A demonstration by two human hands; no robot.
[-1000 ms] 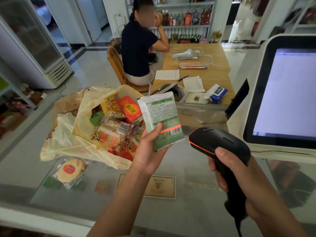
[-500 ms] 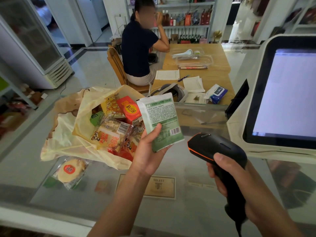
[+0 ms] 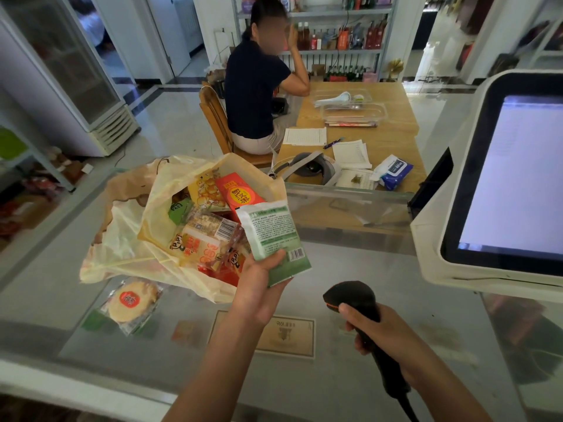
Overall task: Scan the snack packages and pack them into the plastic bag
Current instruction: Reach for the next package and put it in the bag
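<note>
Left hand point(image 3: 259, 286) round green packet point(image 3: 272, 233), beside bag point(image 3: 122, 239)

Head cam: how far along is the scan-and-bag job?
Done: several snack packs sit in the plastic bag. In hand: the left hand holds a green packet, barcode up; the right hand grips the scanner lower down. Whether it has been scanned cannot be told. Left: bag the green packet, then scan and bag the round cracker pack lying on the counter outside the bag.

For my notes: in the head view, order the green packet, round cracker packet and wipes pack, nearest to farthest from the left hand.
1. green packet: in the left hand.
2. round cracker packet: counter, left.
3. wipes pack: far table.
</note>
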